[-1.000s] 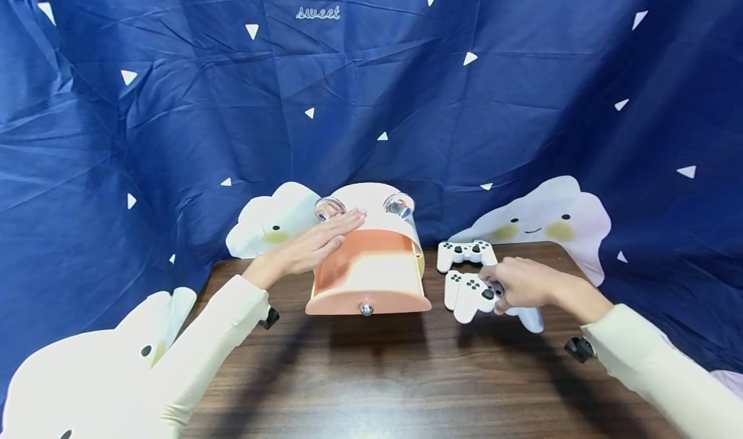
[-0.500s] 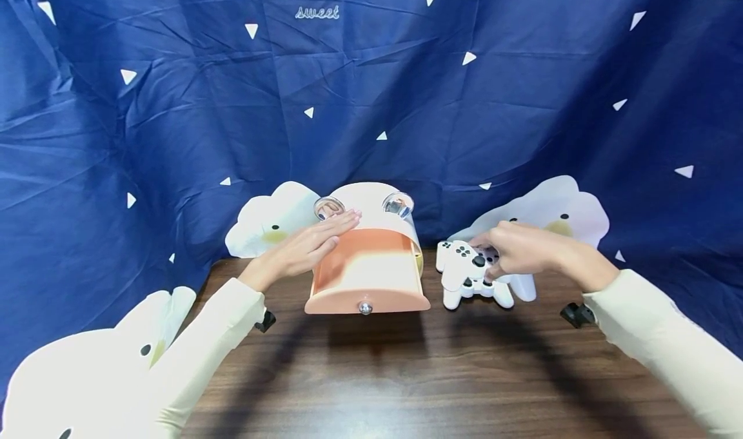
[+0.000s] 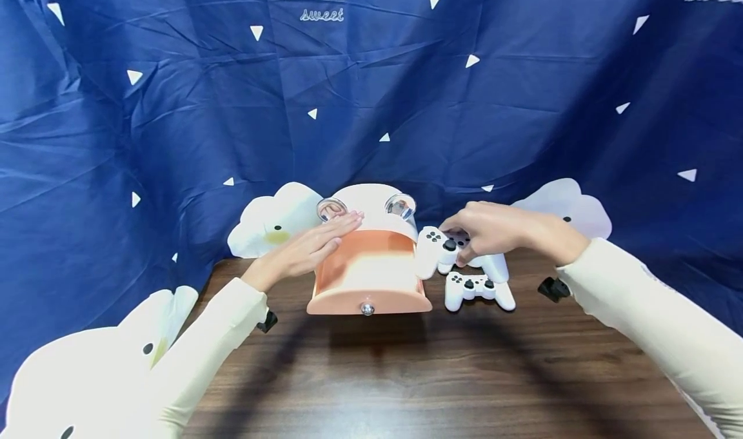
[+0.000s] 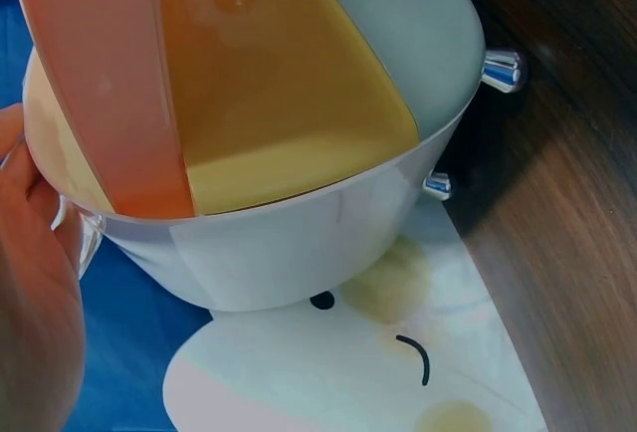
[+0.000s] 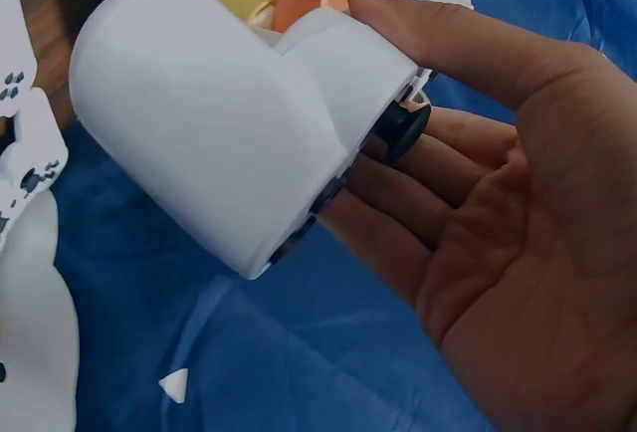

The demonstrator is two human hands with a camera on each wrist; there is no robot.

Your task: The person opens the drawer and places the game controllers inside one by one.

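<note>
My right hand (image 3: 493,229) grips a white game controller (image 3: 431,251) by its middle, thumb and fingers on opposite sides. The controller is raised, its left handle overlapping the right edge of an orange drawer (image 3: 368,301) in the head view. That drawer stands pulled out from a rounded white cabinet (image 3: 371,200), and its inside shows no contents. My left hand (image 3: 316,244) lies with straight fingers along the cabinet's upper front edge. In the left wrist view, yellow (image 4: 289,104) and grey-green drawers (image 4: 428,34) sit beneath the orange one.
A second white controller (image 3: 453,296) lies on the brown wooden table (image 3: 377,374), right of the drawer. A third is mostly hidden behind the held one. Two shiny round metal pieces (image 3: 400,205) stick up from the cabinet. A blue curtain (image 3: 371,91) hangs behind.
My right hand has lifted the controller away from the other two and carried it left and back toward the drawer. The left hand has stayed in place.
</note>
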